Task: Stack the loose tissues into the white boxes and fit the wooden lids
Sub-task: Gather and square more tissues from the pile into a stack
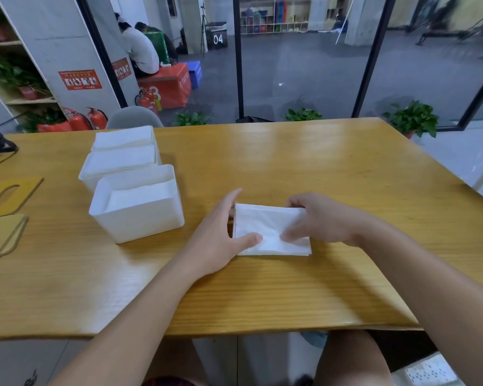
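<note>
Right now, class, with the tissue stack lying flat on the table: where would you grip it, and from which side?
Grip the tissue stack at its two short ends, one of the hands from the left and one from the right. It is low, floppy and loose-layered, so squeezing inward from both ends should keep the sheets aligned.

bright even light; glare streaks on surface beyond grip; right fingers slightly blurred; wide-angle bending at edges.
</note>
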`<state>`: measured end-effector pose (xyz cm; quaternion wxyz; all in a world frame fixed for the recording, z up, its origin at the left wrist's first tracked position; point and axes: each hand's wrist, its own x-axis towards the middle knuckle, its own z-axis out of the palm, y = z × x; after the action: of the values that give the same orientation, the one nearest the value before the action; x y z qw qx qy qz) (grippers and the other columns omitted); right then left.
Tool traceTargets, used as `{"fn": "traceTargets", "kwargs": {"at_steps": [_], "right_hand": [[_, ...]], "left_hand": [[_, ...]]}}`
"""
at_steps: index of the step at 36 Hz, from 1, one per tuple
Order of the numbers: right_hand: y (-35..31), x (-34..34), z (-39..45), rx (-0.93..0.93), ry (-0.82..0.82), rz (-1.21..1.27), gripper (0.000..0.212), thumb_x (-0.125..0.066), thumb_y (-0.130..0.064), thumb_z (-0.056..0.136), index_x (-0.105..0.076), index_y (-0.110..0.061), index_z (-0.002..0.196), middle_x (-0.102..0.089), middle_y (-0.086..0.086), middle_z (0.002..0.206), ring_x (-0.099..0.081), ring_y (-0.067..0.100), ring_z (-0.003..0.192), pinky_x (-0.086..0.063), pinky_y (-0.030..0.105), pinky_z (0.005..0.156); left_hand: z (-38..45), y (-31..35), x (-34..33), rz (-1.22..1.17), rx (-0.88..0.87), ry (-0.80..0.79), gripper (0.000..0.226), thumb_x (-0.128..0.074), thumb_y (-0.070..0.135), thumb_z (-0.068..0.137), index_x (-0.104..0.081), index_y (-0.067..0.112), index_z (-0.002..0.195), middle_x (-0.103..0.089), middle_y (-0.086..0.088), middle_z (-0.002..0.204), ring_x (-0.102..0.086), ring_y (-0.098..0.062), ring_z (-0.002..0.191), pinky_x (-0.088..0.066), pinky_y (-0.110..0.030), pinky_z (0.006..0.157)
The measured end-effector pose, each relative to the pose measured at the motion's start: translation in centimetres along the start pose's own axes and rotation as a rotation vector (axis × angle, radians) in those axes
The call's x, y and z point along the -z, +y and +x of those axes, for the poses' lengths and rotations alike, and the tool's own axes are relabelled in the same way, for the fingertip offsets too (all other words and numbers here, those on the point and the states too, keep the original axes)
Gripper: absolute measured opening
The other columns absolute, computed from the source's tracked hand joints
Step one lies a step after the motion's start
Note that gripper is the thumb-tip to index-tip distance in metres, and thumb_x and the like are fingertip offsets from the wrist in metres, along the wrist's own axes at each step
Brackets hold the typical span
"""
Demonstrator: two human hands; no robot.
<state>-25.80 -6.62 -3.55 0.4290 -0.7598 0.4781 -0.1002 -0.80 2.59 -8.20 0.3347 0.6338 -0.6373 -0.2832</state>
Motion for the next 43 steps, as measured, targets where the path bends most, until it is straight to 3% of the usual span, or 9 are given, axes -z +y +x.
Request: {"fn": "traceTargets", "kwargs": {"at_steps": [5, 10, 15, 20, 27, 29, 31, 39, 43], "right_hand": [[0.3, -1.3, -0.7, 0.093, 0.139, 0.229, 0.036, -0.092, -0.013, 0.079, -0.071, -0.032, 0.101, -0.078, 0.0, 0.092, -0.072, 0.016, 0.075, -0.054, 0.034, 0.062], [-0.4, -3.0, -0.2, 0.21, 0.288, 0.658, 0.061, -0.091, -0.005, 0.079, -0.069, -0.032, 0.129, -0.08, 0.004, 0.108, -0.078, 0.02, 0.091, -0.061, 0.032, 0.071], [-1.1, -4.6, 0.2, 0.31, 0.429, 0.808, 0.049, -0.082, -0.003, 0.091, -0.069, -0.026, 0.132, -0.08, 0.001, 0.11, -0.075, 0.015, 0.097, -0.06, 0.027, 0.079], [-0.5, -7.1, 0.1, 0.293, 0.445, 0.654, 0.049, -0.079, -0.004, 0.096, -0.064, -0.029, 0.136, -0.075, -0.003, 0.11, -0.069, 0.013, 0.092, -0.056, 0.023, 0.075], [-1.0, -7.4, 0.4, 0.259, 0.46, 0.561, 0.055, -0.075, -0.011, 0.096, -0.057, -0.039, 0.14, -0.069, -0.003, 0.112, -0.065, 0.003, 0.083, -0.052, 0.017, 0.069], [-1.1, -7.3, 0.5, 0.251, 0.478, 0.589, 0.057, -0.073, -0.007, 0.097, -0.055, -0.037, 0.142, -0.069, -0.001, 0.117, -0.064, 0.005, 0.087, -0.055, 0.02, 0.073], [-0.8, -7.2, 0.5, 0.222, 0.473, 0.62, 0.06, -0.071, -0.005, 0.097, -0.054, -0.037, 0.145, -0.068, -0.001, 0.118, -0.062, 0.003, 0.086, -0.054, 0.019, 0.074], [-1.1, -7.2, 0.6, 0.267, 0.444, 0.629, 0.062, -0.072, -0.01, 0.088, -0.057, -0.035, 0.142, -0.066, -0.007, 0.125, -0.066, 0.003, 0.093, -0.055, 0.017, 0.076], [-1.1, -7.3, 0.6, 0.257, 0.475, 0.643, 0.058, -0.072, -0.026, 0.088, -0.056, -0.043, 0.141, -0.068, -0.008, 0.121, -0.068, 0.006, 0.093, -0.059, 0.029, 0.077]], "left_hand": [[-0.4, 0.1, -0.4, -0.323, 0.063, 0.061, 0.107, -0.092, 0.05, 0.085, -0.019, 0.064, 0.161, -0.075, 0.022, 0.129, -0.073, -0.002, 0.116, -0.055, -0.031, 0.098], [0.5, 1.1, -0.5, -0.569, 0.069, 0.208, 0.058, -0.088, 0.035, 0.09, -0.061, 0.042, 0.14, -0.081, 0.005, 0.12, -0.077, -0.017, 0.113, -0.058, -0.041, 0.1], [0.9, 1.7, -0.5, -0.565, 0.038, 0.253, 0.03, -0.079, 0.032, 0.096, -0.07, 0.035, 0.124, -0.08, 0.006, 0.121, -0.076, -0.017, 0.114, -0.058, -0.044, 0.1], [0.0, 0.6, -1.4, -0.469, 0.112, 0.306, 0.046, -0.07, 0.024, 0.079, -0.057, 0.041, 0.12, -0.071, 0.009, 0.109, -0.067, -0.01, 0.091, -0.052, -0.036, 0.081], [-0.3, 1.0, -2.6, -0.436, 0.083, 0.303, 0.08, -0.061, 0.02, 0.079, -0.037, 0.056, 0.146, -0.07, 0.002, 0.107, -0.061, -0.014, 0.08, -0.05, -0.032, 0.069], [-0.1, 1.3, -2.9, -0.431, 0.058, 0.302, 0.09, -0.062, 0.021, 0.08, -0.029, 0.058, 0.155, -0.056, 0.029, 0.131, -0.065, -0.007, 0.094, -0.052, -0.024, 0.073], [-0.1, 1.3, -2.8, -0.448, 0.081, 0.317, 0.095, -0.064, 0.021, 0.082, -0.024, 0.06, 0.159, -0.045, 0.042, 0.13, -0.063, 0.007, 0.106, -0.052, -0.014, 0.077], [0.4, 1.2, -2.4, -0.475, 0.093, 0.368, 0.089, -0.064, 0.02, 0.077, -0.037, 0.062, 0.15, -0.058, 0.009, 0.128, -0.061, -0.004, 0.109, -0.048, -0.027, 0.09], [0.6, 0.4, -1.7, -0.511, 0.051, 0.4, 0.084, -0.061, 0.009, 0.085, -0.041, 0.053, 0.154, -0.069, -0.005, 0.112, -0.062, -0.014, 0.086, -0.05, -0.032, 0.082]]}}
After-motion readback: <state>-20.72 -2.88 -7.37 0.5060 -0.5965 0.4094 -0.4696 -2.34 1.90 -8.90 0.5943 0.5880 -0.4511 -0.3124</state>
